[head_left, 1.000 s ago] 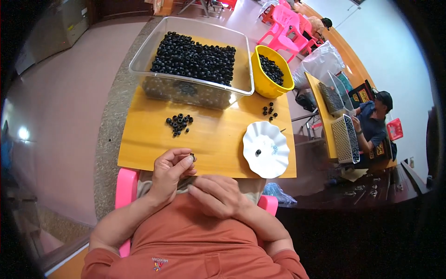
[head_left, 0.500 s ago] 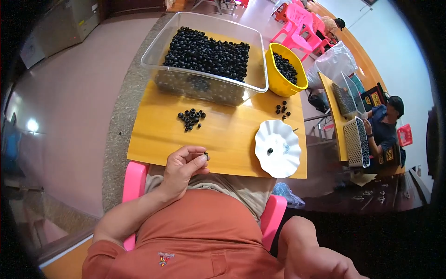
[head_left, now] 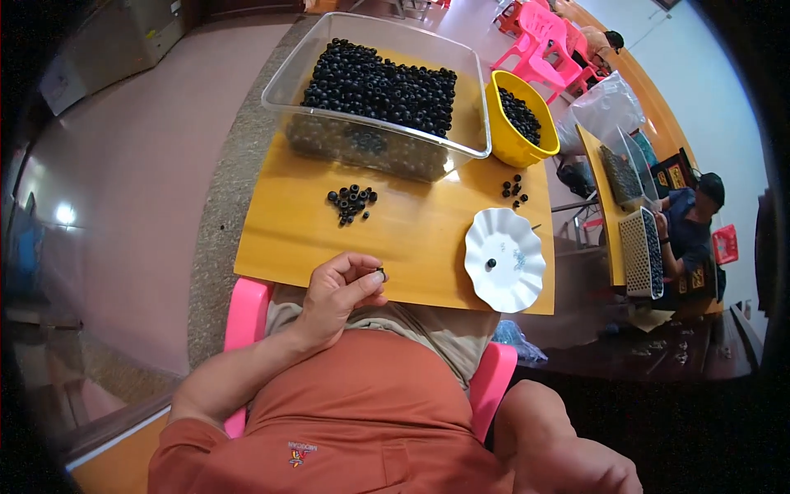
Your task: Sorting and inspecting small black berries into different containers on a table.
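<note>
Over the table's near edge, my left hand point(head_left: 346, 292) is closed, pinching a small black bead point(head_left: 380, 272) between thumb and fingertips. At the lower right my right hand point(head_left: 597, 471) is close to the camera with its fingers curled. The picture's lower edge cuts it off, and whatever it may hold is hidden. A loose pile of black beads point(head_left: 352, 202) lies on the table beyond my left hand. To the right, a white scalloped plate point(head_left: 527, 247) has one black bead point(head_left: 491, 263) on it. Several more beads point(head_left: 515, 189) are scattered behind the plate.
A clear plastic bin point(head_left: 387, 123) of black beads stands at the back of the yellow table point(head_left: 280, 222). Beside it is a yellow tub point(head_left: 522, 152) of beads. At the right, another person point(head_left: 687, 218) sits by a white perforated basket point(head_left: 638, 255). Pink chairs point(head_left: 545, 45) stand farther back.
The view has shifted slightly, so the table and my left hand appear farther right. My left hand keeps its pinch on the bead. At the lower right, my right hand has shifted slightly.
</note>
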Demonstrator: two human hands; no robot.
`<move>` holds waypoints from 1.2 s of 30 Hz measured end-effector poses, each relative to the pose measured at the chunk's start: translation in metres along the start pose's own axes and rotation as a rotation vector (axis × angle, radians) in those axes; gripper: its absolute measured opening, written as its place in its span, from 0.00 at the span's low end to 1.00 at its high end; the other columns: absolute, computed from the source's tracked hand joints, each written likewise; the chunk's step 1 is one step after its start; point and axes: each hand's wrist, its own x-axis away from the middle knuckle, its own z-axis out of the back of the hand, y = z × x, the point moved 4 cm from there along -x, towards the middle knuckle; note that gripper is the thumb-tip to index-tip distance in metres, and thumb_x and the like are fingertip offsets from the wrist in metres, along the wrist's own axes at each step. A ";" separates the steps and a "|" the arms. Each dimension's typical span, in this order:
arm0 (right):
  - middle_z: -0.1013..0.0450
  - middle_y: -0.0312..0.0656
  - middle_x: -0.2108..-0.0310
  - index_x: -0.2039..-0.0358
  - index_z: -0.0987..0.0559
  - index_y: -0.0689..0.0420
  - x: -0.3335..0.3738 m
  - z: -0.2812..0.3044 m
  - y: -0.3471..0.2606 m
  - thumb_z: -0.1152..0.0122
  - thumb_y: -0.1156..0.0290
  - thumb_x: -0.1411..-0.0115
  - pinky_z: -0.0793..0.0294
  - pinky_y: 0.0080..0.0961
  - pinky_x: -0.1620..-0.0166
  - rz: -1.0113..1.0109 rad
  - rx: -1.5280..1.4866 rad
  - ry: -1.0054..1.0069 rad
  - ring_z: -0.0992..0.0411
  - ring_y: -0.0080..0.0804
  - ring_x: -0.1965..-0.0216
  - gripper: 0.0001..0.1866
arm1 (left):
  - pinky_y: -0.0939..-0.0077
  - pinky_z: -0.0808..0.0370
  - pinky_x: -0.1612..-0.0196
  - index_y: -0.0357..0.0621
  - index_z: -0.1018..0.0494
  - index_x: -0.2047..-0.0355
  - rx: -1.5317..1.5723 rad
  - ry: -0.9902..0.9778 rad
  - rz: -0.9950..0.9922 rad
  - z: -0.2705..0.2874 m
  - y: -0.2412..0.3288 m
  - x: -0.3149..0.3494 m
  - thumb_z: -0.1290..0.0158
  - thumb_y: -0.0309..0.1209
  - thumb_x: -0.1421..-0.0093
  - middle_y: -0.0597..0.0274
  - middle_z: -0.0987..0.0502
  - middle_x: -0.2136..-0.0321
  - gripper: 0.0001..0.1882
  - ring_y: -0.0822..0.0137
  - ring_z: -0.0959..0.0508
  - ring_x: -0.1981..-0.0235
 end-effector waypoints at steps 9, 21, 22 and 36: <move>0.28 0.36 0.57 0.53 0.26 0.56 0.002 -0.006 0.014 0.40 0.71 0.47 0.24 0.30 0.54 0.038 -0.083 0.080 0.31 0.31 0.58 0.19 | 0.76 0.20 0.62 0.39 0.30 0.59 0.010 -0.029 0.011 -0.002 -0.002 -0.002 0.48 0.23 0.39 0.60 0.24 0.66 0.09 0.73 0.23 0.66; 0.25 0.44 0.64 0.59 0.21 0.57 0.161 0.008 0.056 0.32 0.81 0.55 0.24 0.25 0.72 -0.988 0.269 -0.972 0.23 0.34 0.71 0.19 | 0.77 0.22 0.59 0.36 0.30 0.58 -0.035 -0.147 0.060 -0.011 0.001 0.005 0.44 0.23 0.41 0.62 0.24 0.65 0.11 0.73 0.23 0.65; 0.25 0.43 0.63 0.60 0.22 0.58 0.175 0.010 0.053 0.32 0.80 0.55 0.23 0.24 0.72 -0.978 0.271 -0.984 0.23 0.34 0.71 0.19 | 0.76 0.22 0.57 0.36 0.31 0.57 -0.057 -0.188 0.039 -0.015 0.003 0.006 0.44 0.22 0.41 0.61 0.23 0.64 0.12 0.72 0.23 0.63; 0.25 0.45 0.68 0.68 0.24 0.59 0.186 0.038 0.055 0.33 0.82 0.55 0.24 0.25 0.71 -0.851 0.397 -0.747 0.23 0.37 0.71 0.13 | 0.72 0.23 0.53 0.36 0.31 0.56 -0.066 -0.329 0.109 -0.021 0.003 0.010 0.47 0.22 0.40 0.57 0.23 0.59 0.12 0.69 0.22 0.59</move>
